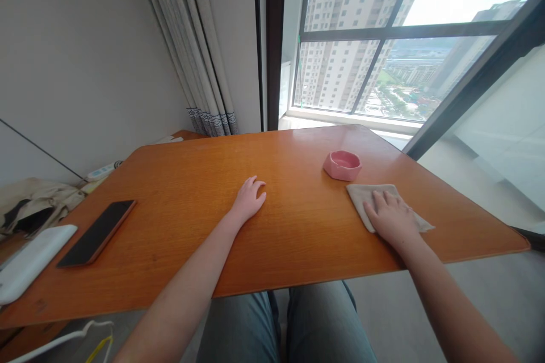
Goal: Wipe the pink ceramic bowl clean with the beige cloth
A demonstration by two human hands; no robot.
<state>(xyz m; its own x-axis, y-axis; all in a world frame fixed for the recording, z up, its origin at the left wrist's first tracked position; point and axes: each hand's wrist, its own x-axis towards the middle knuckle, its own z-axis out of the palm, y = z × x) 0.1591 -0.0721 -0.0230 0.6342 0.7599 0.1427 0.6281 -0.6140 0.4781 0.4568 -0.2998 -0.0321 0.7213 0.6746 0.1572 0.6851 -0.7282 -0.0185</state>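
Note:
My right hand point(390, 216) lies flat on a beige cloth point(361, 195) at the right side of the wooden table point(187, 210). Its fingers are spread and press on the cloth, which is laid out flat and partly hidden beneath the palm. Just beyond the cloth, apart from it, stands a pink angular bowl, perhaps an ashtray point(342, 169). Near the middle of the tabletop rests my left hand point(248, 199), palm down, fingers loosely stretched and slightly curved. Nothing shows in it.
On the left of the table are a dark phone-like slab point(97, 232) and a white flat device point(38, 261). Bundled fabric point(40, 198) lies past the left edge. A white hanger point(76, 337) shows below. Behind are a curtain point(200, 57) and a window point(361, 34).

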